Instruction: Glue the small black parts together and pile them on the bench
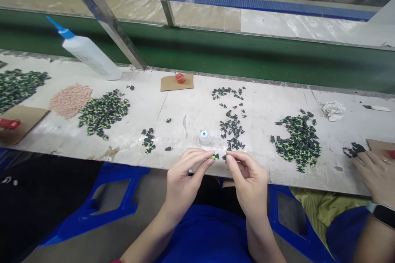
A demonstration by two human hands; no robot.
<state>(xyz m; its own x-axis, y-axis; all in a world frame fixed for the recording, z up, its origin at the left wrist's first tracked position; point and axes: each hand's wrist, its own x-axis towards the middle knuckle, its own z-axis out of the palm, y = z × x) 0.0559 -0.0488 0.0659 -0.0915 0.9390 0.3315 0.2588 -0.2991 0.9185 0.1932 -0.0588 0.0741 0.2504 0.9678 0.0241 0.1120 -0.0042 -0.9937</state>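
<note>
"Head view, starting at the far left: what lies on the table (148,102)?"

"Green-flecked dark parts (18,86) spread behind a cardboard sheet (31,117) bearing a red object (9,123). Next come a pink pile (70,100), a tall white bottle (92,57) with a blue nozzle, leaning left, and a black-and-green heap (104,113)."

"And toward the middle?"

"A small cluster (148,140) sits near the front edge; farther back, a red cup (180,77) rests on a cardboard piece (168,84). The left hand (185,176) pinches a green-and-black part (215,156) between thumb and fingers, just in front of a small white bottle (204,137)."

"The right hand (253,176)?"

"It grasps a small dark part (225,157) by the fingertips, near the other part but apart from it. Loose dark pieces (233,125) are strewn beyond."

"Farther right?"

"Another black-and-green mound (298,141), a crumpled white tissue (333,110) and a pale-handled tool (376,107). At the edge, a co-worker's hand (375,172) reaches dark bits (354,149), a watch (384,215) at the wrist."
</note>
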